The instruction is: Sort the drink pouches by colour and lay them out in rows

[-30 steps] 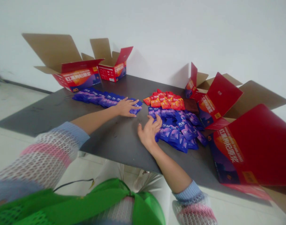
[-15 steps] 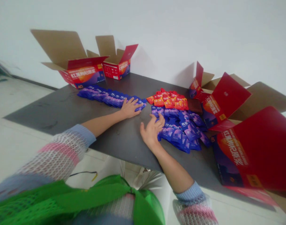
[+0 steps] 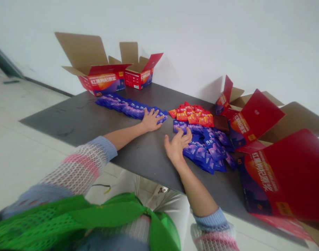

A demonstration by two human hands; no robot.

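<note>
My left hand (image 3: pixel 151 120) lies with fingers spread on the right end of a long overlapping row of blue-purple sachets (image 3: pixel 126 106). At the near left edge of a loose pile of blue-purple sachets (image 3: pixel 213 144) is my right hand (image 3: pixel 178 143), fingers apart and slightly bent. Its fingertips reach over the sachets; whether they touch any I cannot tell. Behind that pile lies a heap of red-orange sachets (image 3: pixel 192 114). Nothing shows gripped in either hand.
Two open red cartons, a larger one (image 3: pixel 107 83) and a smaller one (image 3: pixel 138 79), stand at the back left of the dark table (image 3: pixel 70 122). More open cartons (image 3: pixel 264 177) line the right side. A dark brown block (image 3: pixel 221 123) sits beside the red-orange heap.
The view has shifted, so the table and cartons appear farther right. My right hand has moved slightly toward the far side of the pile; my left hand stays on the row's end.
</note>
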